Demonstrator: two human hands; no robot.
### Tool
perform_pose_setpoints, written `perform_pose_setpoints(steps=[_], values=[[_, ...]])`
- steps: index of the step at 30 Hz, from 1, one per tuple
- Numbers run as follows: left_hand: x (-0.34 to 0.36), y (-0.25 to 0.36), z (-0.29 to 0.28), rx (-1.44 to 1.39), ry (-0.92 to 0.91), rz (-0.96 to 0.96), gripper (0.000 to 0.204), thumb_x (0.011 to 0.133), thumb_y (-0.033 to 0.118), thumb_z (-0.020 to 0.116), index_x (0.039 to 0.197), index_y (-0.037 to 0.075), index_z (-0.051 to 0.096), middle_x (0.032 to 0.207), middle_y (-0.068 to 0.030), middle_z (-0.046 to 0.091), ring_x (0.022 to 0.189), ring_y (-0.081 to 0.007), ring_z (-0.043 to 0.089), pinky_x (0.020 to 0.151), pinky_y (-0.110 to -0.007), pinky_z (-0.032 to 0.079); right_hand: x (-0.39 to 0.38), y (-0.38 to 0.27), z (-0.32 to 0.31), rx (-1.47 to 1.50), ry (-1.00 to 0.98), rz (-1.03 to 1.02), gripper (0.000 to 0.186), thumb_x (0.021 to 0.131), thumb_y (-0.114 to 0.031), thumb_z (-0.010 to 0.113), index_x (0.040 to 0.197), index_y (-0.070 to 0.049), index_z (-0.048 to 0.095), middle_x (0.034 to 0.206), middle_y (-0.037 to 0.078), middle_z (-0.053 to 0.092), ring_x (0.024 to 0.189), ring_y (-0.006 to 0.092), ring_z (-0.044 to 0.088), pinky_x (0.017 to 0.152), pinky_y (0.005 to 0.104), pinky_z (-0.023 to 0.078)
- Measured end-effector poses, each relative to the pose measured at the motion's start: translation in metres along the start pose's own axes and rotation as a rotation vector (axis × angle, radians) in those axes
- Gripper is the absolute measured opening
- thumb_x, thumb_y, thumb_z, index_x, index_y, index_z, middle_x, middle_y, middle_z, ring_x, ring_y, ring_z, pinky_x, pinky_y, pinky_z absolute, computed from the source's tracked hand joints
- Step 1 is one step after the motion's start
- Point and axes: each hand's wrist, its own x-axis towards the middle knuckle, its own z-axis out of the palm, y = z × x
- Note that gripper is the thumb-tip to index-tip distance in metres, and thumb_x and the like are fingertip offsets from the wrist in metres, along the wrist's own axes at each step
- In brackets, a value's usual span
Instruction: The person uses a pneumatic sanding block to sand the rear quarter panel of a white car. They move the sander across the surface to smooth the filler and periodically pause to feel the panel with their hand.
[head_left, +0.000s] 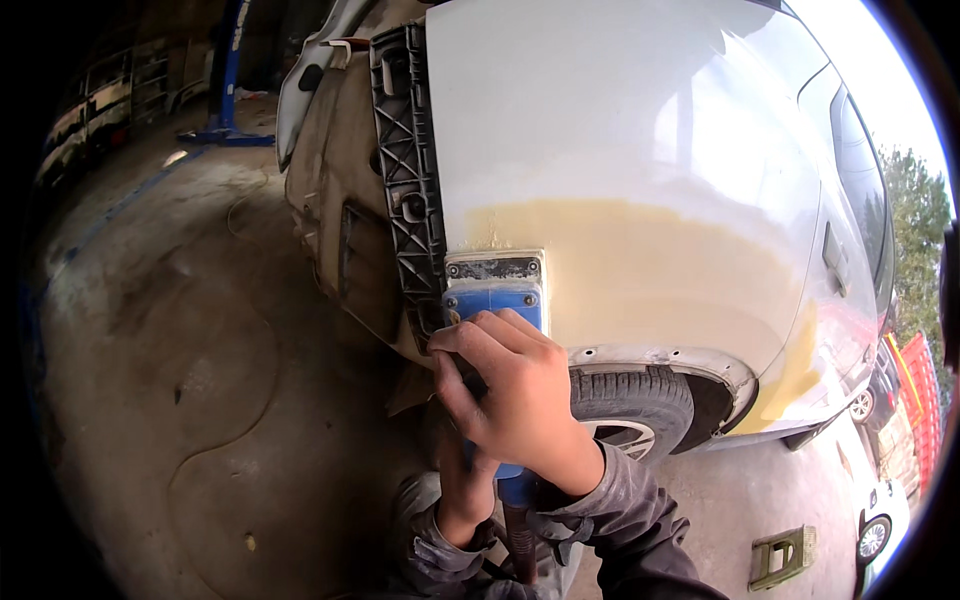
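A blue power sander (497, 299) with a flat rectangular pad lies against the white car's rear side panel (640, 110). Its pad touches the left edge of a sanded patch of yellowish filler (650, 265). My right hand (520, 385) is closed over the sander's head, fingers curled at its near edge. Lower and partly behind it, my left hand (466, 492) is wrapped around the sander's body; most of its fingers are hidden. A dark ribbed hose (520, 545) runs down from the sander between my forearms.
Left of the panel, a black plastic bumper bracket (408, 170) stands exposed. Below the patch are the bare wheel arch and tire (640, 395). A thin cord (262, 400) crosses the concrete floor. A blue lift post (230, 80) rises behind; a small step stool (783, 557) stands at lower right.
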Motion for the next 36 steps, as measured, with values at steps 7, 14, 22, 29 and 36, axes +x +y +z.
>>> perform_pose_setpoints(steps=[7,14,22,29,36], values=[[0.032,0.034,0.007,-0.127,0.002,-0.109,0.041,0.099,0.035,0.057,0.105,-0.004,0.067,0.097,-0.0108,0.072,0.090,-0.0178,0.067,0.076,-0.032,0.050,0.040,0.012,0.005,0.022,0.121,-0.111,0.009,0.078,-0.009,0.071,0.083,-0.008,0.063,0.074,0.006,0.058,0.069,0.0267,0.058,0.061,0.0373,0.049],[0.021,0.032,0.017,-0.082,0.129,-0.022,0.043,0.099,0.036,0.056,0.108,-0.004,0.065,0.099,-0.0091,0.071,0.094,-0.0167,0.065,0.080,-0.033,0.049,0.009,-0.001,0.000,0.048,0.003,0.018,0.009,0.080,-0.004,0.068,0.088,-0.008,0.068,0.076,0.008,0.064,0.072,0.0291,0.062,0.062,0.0369,0.049],[0.043,0.033,0.003,-0.165,-0.061,-0.135,0.042,0.100,0.039,0.055,0.103,-0.002,0.065,0.094,-0.0068,0.069,0.091,-0.0132,0.062,0.078,-0.030,0.047,0.045,0.015,0.000,0.152,0.147,-0.059,0.010,0.081,-0.004,0.067,0.090,-0.007,0.068,0.079,0.008,0.065,0.074,0.0288,0.063,0.064,0.0363,0.050],[0.016,0.008,0.013,-0.023,0.004,0.078,0.050,0.100,0.036,0.054,0.129,-0.005,0.052,0.126,-0.0145,0.058,0.112,-0.0215,0.058,0.091,-0.035,0.046,0.003,0.006,-0.009,0.167,0.046,0.045,0.011,0.080,-0.003,0.067,0.090,-0.008,0.069,0.082,0.008,0.067,0.075,0.0282,0.063,0.065,0.0347,0.051],[0.038,0.035,0.021,-0.137,-0.084,-0.192,0.045,0.102,0.038,0.050,0.118,-0.003,0.059,0.111,-0.0079,0.065,0.099,-0.0157,0.059,0.085,-0.031,0.045,0.045,0.022,-0.017,0.200,0.148,-0.032,0.010,0.082,-0.003,0.067,0.091,-0.006,0.064,0.079,0.010,0.063,0.077,0.0323,0.062,0.066,0.0422,0.050]])
